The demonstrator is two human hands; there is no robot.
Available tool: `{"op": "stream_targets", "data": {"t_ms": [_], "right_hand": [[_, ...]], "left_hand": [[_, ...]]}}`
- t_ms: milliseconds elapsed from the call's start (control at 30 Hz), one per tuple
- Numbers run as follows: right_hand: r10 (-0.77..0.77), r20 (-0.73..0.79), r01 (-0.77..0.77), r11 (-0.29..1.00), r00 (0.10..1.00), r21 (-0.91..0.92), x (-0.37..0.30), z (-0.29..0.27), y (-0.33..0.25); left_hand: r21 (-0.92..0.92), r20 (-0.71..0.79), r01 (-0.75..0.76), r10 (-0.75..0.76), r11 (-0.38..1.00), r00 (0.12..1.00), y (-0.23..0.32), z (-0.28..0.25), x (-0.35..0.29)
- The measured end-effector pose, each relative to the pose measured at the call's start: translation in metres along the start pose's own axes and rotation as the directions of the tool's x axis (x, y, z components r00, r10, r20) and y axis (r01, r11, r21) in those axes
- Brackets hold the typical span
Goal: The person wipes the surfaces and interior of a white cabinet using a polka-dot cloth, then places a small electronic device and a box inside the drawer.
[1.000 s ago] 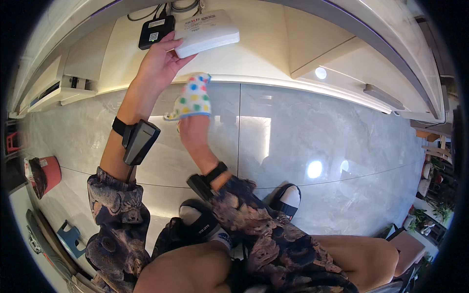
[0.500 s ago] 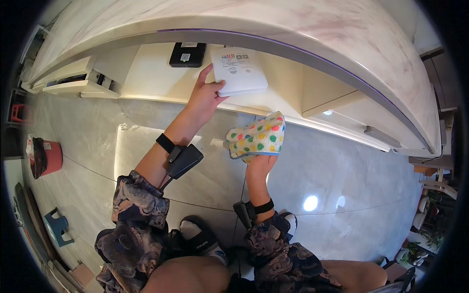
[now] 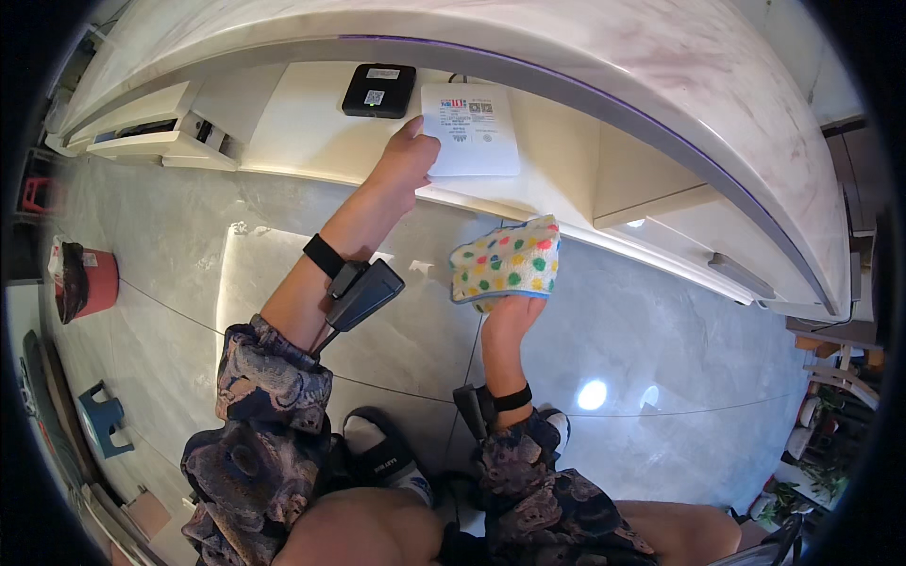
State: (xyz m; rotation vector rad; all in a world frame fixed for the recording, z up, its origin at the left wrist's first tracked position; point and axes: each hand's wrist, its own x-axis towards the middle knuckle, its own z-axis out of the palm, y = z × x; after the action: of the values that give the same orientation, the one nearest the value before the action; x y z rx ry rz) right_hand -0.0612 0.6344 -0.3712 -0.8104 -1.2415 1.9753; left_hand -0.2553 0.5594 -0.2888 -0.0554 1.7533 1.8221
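On the cream shelf, at 12 o'clock in the view, lies the white box, printed face up. Its outline is close to square, so no clear long axis can be read; its front side runs roughly along the shelf edge.

Governing relation: from the left hand, the box lies at 2 o'clock. This hand is the nearer one, touching the box at its left side with the fingers bent. Whether they pinch the box or only rest against it cannot be told.

Right hand: well apart from the box, which lies between 11 and 12 o'clock from it. This hand is closed on the dotted cloth, held in front of the shelf, above the grey floor.

Surroundings, read from the box: black box near it at 10 o'clock, on the same shelf; red bin at 8 o'clock; blue stool between 7 and 8 o'clock.
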Motion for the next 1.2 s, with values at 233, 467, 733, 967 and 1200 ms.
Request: {"op": "stream_targets", "data": {"t_ms": [233, 467, 733, 967, 1200], "right_hand": [[-0.093, 0.000, 0.093, 0.995, 0.996, -0.030, 0.002, -0.013, 0.025], [-0.295, 0.122, 0.318, 0.898, 0.948, -0.304, 0.014, 0.006, 0.048], [-0.466, 0.370, 0.542, 0.317, 0.804, -0.778, 0.018, 0.033, 0.070], [-0.316, 0.324, 0.446, 0.483, 0.891, -0.754, -0.038, 0.051, -0.009], [-0.331, 0.283, 0.406, 0.398, 0.900, -0.823, -0.013, 0.068, -0.128]], "left_hand": [[-0.074, 0.042, 0.021, -0.017, 0.997, 0.999, 0.001, -0.011, -0.013], [-0.255, 0.186, -0.031, 0.081, 0.966, 0.979, -0.013, -0.025, 0.006], [-0.150, 0.159, -0.153, 0.176, 0.977, 0.971, 0.011, -0.040, -0.045], [-0.097, -0.117, -0.062, 0.050, 0.993, 0.992, 0.096, -0.015, -0.192], [0.227, -0.040, 0.067, -0.060, 0.972, 0.997, 0.280, 0.043, -0.289]]}}
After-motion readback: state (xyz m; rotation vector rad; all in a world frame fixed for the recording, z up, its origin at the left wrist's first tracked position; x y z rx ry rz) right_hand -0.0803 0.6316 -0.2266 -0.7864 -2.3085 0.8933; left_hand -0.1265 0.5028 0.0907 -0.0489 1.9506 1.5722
